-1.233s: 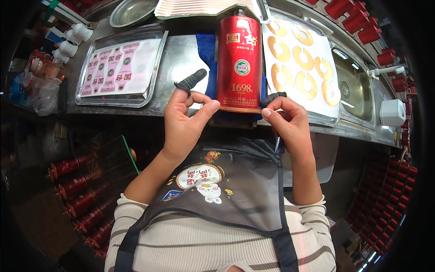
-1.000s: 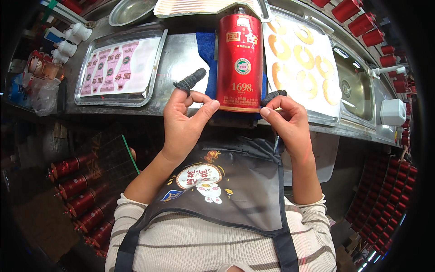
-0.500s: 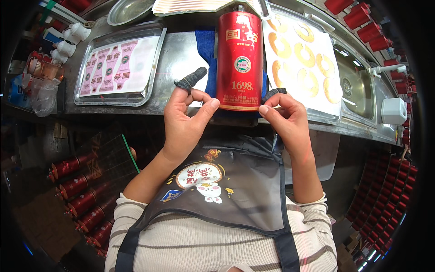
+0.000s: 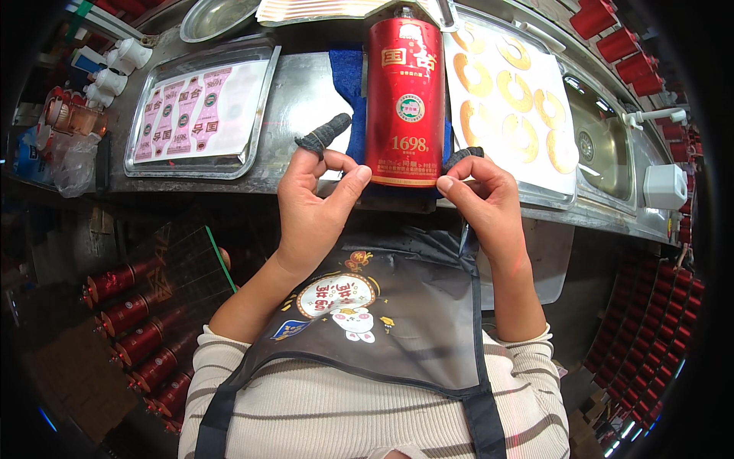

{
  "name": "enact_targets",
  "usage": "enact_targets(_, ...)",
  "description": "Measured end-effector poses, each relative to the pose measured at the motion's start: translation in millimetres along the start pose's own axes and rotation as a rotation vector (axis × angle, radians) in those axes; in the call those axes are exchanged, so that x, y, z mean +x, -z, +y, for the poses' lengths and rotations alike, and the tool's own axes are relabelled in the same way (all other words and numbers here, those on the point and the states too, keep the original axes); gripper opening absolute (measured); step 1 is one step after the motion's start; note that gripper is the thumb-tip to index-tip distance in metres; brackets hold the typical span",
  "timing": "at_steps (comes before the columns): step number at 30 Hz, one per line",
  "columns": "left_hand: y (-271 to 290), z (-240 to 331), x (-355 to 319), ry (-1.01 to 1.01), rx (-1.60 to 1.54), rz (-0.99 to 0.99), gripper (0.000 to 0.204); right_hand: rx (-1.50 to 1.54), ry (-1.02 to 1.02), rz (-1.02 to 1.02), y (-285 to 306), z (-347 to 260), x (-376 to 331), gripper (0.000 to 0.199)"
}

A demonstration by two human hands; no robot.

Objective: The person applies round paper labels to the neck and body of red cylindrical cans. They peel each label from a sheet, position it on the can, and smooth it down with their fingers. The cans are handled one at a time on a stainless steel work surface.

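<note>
A red bottle [image 4: 405,107] with gold print and a round white-and-green emblem lies on a blue cloth [image 4: 348,84], its base toward me. At its lower left corner, my left hand [image 4: 317,187] grips the edge with thumb and bent fingers. The left index finger, in a dark finger cover [image 4: 324,136], sticks out away from the bottle. My right hand [image 4: 485,195] pinches the lower right corner, thumb at the base edge. Its dark-covered index finger curls along the bottle's side. Contact beneath the bottle is hidden.
To the left, a clear tray [image 4: 260,107] holds pink printed label sheets [image 4: 183,115]. A white sheet with gold C-shaped stickers [image 4: 514,92] lies at right, before a metal sink [image 4: 596,145]. A metal bowl [image 4: 218,19] stands behind. Red bottles [image 4: 126,317] fill racks below on both sides.
</note>
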State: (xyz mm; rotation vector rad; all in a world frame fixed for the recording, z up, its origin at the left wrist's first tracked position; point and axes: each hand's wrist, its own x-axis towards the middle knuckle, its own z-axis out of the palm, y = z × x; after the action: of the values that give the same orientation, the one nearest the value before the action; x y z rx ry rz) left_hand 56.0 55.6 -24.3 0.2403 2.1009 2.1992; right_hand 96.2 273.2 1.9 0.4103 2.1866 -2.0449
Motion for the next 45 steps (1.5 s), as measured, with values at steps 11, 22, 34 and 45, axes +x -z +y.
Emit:
enact_targets(11, -0.8, -0.8, -1.6, -0.014, 0.001, 0.003, 0.053, 0.014, 0.003, 0.003, -0.6, 0.7, -0.3, 0.012)
enact_targets(22, -0.9, -0.1, -1.8, -0.006, -0.012, -0.005, 0.053, 0.004, 0.018, 0.008, -1.6, -0.8, 1.1, 0.012)
enact_targets(34, -0.6, -5.0, -1.0, -0.054, 0.013, -0.008, 0.053, 0.004, -0.014, -0.018, 2.3, -1.1, 0.4, 0.014)
enact_targets(45, 0.2, -6.9, -0.6, -0.073, 0.041, -0.012, 0.049, -0.039, 0.034, 0.012, -1.6, 1.8, 2.5, 0.013)
